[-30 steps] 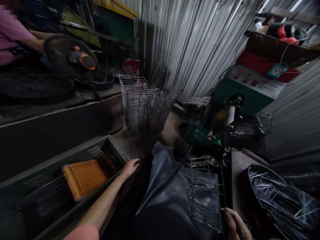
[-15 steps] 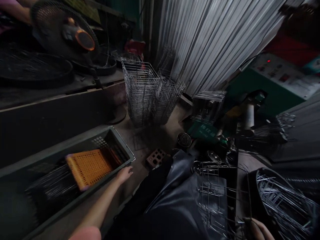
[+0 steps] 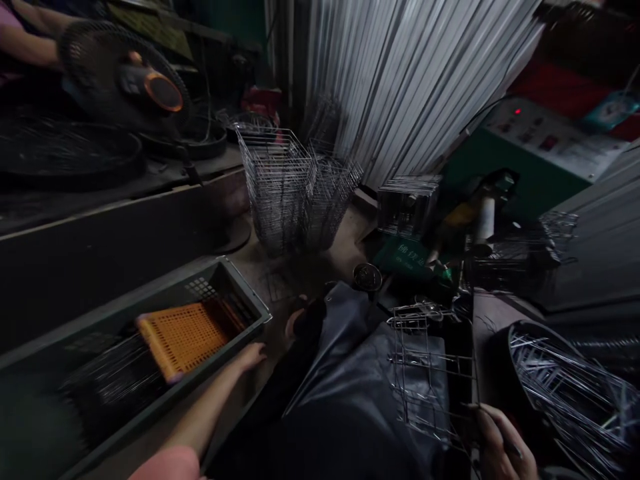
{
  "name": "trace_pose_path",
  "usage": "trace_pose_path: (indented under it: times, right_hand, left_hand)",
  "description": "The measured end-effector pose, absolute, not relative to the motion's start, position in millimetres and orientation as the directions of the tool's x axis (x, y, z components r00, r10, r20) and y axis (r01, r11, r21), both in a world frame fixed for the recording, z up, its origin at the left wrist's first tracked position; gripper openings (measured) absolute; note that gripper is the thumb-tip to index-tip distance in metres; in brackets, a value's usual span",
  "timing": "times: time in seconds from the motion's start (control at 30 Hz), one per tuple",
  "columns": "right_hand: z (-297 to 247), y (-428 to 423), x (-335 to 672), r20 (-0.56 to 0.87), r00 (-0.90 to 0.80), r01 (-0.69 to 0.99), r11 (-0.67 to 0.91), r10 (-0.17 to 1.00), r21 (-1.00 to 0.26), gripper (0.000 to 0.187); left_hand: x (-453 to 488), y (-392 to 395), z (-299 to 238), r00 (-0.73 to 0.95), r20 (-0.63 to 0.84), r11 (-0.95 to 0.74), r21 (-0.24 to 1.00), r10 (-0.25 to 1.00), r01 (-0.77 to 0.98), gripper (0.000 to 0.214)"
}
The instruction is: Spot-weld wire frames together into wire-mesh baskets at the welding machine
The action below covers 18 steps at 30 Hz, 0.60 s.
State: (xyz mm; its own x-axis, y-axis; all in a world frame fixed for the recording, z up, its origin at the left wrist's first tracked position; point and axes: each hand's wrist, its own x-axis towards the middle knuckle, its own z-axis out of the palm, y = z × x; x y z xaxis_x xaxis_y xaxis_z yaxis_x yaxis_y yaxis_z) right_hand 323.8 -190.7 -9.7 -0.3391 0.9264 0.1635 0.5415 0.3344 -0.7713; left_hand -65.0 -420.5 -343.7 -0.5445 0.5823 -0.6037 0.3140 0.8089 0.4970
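Observation:
My right hand (image 3: 503, 437) is closed on the edge of a wire rack (image 3: 417, 383), a welded frame of thin metal rods. The rack lies tilted over the dark apron (image 3: 350, 380) on my lap. My left hand (image 3: 251, 357) holds nothing, its fingers loosely stretched out beside the near rim of a grey-green plastic crate (image 3: 270, 315). Inside that crate are an orange perforated basket (image 3: 193, 337) and a bundle of dark, shiny wire pieces (image 3: 120, 373).
Tall stacks of wire racks (image 3: 280, 193) stand on the floor ahead. A black tub of metal rods (image 3: 565, 380) is at right. Behind stands a green machine (image 3: 530, 160) with a red light. A fan (image 3: 125, 80) and another person's arm (image 3: 30, 47) are at upper left.
My right hand has moved up and slightly left, with the wire rack shifting along. My left hand stays near the crate rim. The holed brick on the floor is now hidden.

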Motion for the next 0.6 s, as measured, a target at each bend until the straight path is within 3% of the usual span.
trace_pose_path:
  times: [0.43,0.6]
  right_hand:
    - [-24.0,-201.3,326.1,0.122,-0.366,0.498,0.305,0.923,-0.812,0.028]
    - [-24.0,-205.2,324.4,0.168,-0.373,0.497,0.35,0.912,-0.794,0.026]
  left_hand:
    - [-58.6,-420.4,-348.8,-0.534,-0.547,0.749,0.594,0.644,0.295,0.007]
    - [-52.6,-421.9,-351.3,-0.535,-0.546,0.74,0.621,0.645,0.259,0.007]
